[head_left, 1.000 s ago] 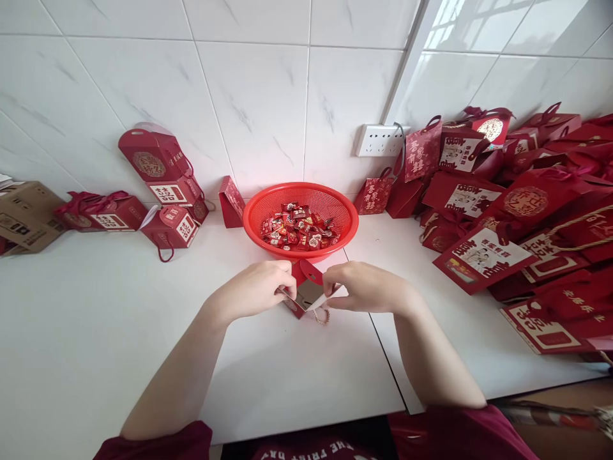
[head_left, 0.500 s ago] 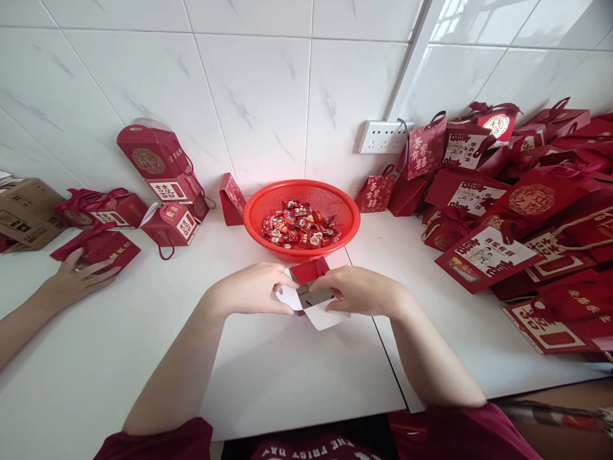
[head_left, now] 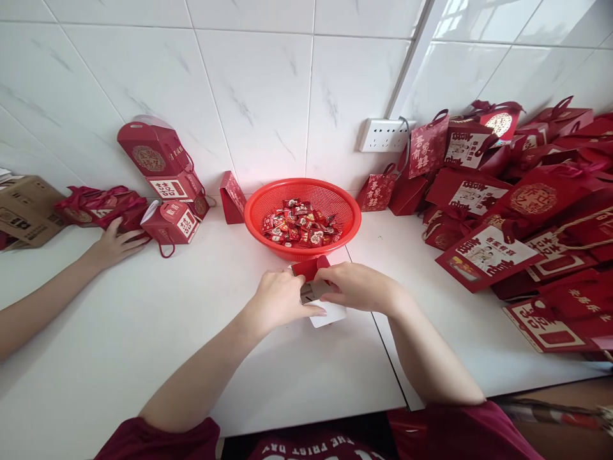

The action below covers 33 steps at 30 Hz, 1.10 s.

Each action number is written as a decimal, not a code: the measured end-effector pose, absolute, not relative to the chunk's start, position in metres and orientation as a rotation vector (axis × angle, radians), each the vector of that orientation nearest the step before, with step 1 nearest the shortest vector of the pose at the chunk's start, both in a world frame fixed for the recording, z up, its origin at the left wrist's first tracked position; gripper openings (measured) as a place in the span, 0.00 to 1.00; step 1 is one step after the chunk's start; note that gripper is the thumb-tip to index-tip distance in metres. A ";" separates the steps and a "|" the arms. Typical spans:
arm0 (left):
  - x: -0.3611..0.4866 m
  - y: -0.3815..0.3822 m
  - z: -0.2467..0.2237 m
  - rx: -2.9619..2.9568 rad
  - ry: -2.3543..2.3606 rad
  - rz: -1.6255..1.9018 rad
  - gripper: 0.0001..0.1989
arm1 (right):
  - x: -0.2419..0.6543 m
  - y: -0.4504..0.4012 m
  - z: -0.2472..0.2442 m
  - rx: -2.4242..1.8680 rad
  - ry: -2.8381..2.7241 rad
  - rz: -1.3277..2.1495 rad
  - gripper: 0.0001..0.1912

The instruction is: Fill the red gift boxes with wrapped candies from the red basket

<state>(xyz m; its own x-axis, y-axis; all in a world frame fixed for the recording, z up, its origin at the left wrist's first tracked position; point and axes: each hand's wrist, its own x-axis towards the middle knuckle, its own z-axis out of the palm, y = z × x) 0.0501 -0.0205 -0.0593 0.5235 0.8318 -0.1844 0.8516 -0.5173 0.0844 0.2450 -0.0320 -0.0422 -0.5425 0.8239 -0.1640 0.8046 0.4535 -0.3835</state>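
Between my hands, in front of the basket, stands a small red gift box (head_left: 306, 268) with its top flaps open and pale inner sides showing. My left hand (head_left: 279, 297) is closed on the box's left side, the thumb stretched along the white flap (head_left: 328, 314) nearest me. On the right side my right hand (head_left: 357, 287) grips the box wall, its fingertips at the opening. Part of the box is hidden by my fingers. Just behind it sits a red plastic basket (head_left: 302, 182) holding many red-wrapped candies (head_left: 304, 223).
A co-worker's hand (head_left: 117, 246) rests on red boxes (head_left: 108, 207) at the left, beside a cardboard box (head_left: 29, 211). Stacked boxes (head_left: 158, 156) lean on the tiled wall. A large pile of red gift boxes (head_left: 522, 198) fills the right, near a socket strip (head_left: 383, 135).
My left hand has moved right and inward, pressing the left white flap out of sight. The co-worker's hand has shifted right and back with the red ribboned box.
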 end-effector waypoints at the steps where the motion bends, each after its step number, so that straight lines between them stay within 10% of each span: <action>1: 0.051 -0.020 -0.059 2.589 1.435 -0.196 0.32 | 0.247 -0.032 -0.042 -1.489 -2.621 0.631 0.03; 10: 0.046 -0.014 -0.045 2.502 1.282 -0.291 0.27 | 0.269 -0.025 -0.036 -1.951 -2.448 0.436 0.17; 33: 0.036 0.007 -0.063 2.117 1.022 -0.436 0.12 | 0.251 0.011 -0.074 -1.762 -2.375 1.663 0.16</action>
<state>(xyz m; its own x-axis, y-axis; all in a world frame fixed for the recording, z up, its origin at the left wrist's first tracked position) 0.0363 0.0071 -0.0631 0.6262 0.5307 -0.5711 0.7796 -0.4146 0.4694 0.2506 0.0113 -0.0743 -0.4378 0.5940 -0.6749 0.8373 -0.0041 -0.5467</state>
